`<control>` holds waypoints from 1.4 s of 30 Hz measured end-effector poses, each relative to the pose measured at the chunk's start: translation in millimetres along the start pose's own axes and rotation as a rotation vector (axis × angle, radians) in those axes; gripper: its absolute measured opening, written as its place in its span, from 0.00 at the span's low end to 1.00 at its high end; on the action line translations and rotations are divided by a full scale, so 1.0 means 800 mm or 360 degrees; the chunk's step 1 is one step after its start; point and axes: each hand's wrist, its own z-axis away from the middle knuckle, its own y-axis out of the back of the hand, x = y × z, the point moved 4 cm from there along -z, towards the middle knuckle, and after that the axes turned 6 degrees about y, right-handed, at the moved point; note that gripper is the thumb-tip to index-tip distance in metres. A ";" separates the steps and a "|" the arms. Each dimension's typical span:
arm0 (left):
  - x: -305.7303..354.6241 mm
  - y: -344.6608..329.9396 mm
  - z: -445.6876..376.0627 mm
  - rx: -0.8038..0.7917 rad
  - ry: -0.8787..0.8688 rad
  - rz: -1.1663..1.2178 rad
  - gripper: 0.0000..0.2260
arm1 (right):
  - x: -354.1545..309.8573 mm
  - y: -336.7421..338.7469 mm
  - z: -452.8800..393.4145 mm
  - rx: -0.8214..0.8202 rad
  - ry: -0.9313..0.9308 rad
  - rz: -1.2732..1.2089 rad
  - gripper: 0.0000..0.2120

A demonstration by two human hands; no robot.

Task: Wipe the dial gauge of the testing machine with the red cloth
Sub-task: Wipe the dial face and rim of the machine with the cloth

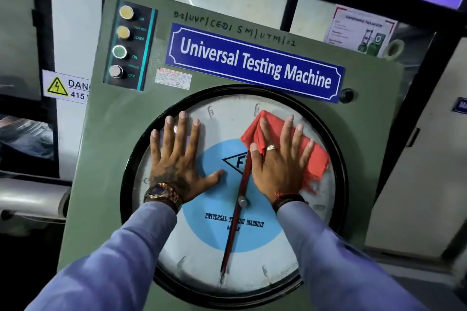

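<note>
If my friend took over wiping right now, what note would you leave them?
Left hand: flat and open on the left of the dial gauge, bracing, holding nothing.
Right hand: fingers spread, pressing the red cloth against the glass at the upper right.
Done: cloth is on the dial; how much has been wiped cannot be told.
Left: wipe the rest of the face, including the centre, the left side and the bottom, out to the black rim.

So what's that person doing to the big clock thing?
It's a dial gauge on a testing machine, and a person is cleaning its glass. The right hand presses a red cloth flat against the upper right of the glass. The left hand rests flat, fingers spread, on the upper left.
</note>
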 end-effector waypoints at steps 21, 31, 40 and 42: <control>0.016 -0.012 0.000 0.0091 0.0060 0.0048 0.53 | 0.059 -0.010 0.021 0.0072 -0.0362 -0.0016 0.33; 0.001 -0.002 0.003 0.0063 -0.0055 0.0040 0.53 | -0.001 0.000 -0.018 0.0078 -0.0134 -0.0036 0.35; -0.037 -0.001 0.043 0.0135 -0.0037 0.0021 0.53 | -0.076 -0.005 -0.005 -0.0055 0.0471 0.0036 0.36; -0.040 0.002 0.050 0.0123 0.0021 -0.0008 0.54 | -0.068 -0.003 -0.027 0.0001 0.0129 -0.0056 0.38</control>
